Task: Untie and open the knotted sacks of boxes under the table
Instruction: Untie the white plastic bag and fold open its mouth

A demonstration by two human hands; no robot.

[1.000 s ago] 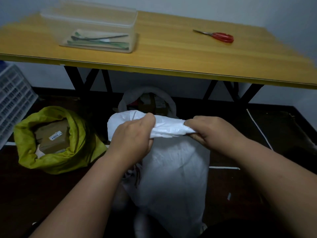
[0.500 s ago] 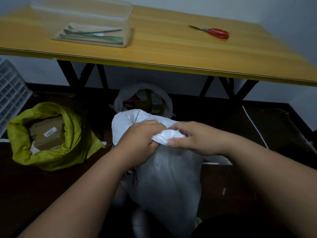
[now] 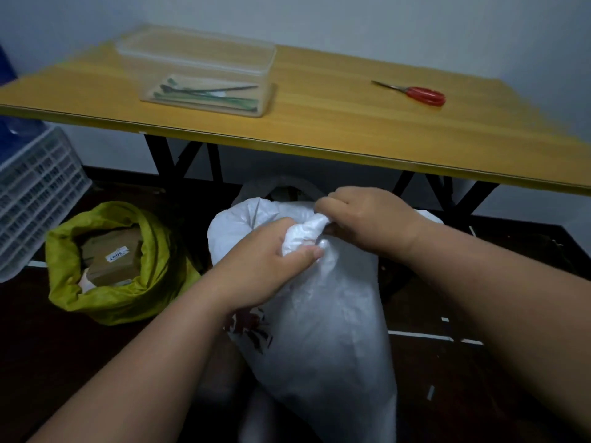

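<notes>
The white sack (image 3: 323, 314) is stood on the floor in front of the bench (image 3: 319, 132), kept close so its knot (image 3: 305, 233) can be worked at. The knot is gripped by the left hand (image 3: 268, 263), fingers curled round it to steady it, while its other end is pinched by the right hand (image 3: 361, 219), likely for pulling loose. The green sack (image 3: 105, 302), left of it, is already opened, boxes (image 3: 110, 255) showing; a further sack behind is mostly hidden.

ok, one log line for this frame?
left hand: grips white sack neck | right hand: grips knot | green sack: open
</notes>
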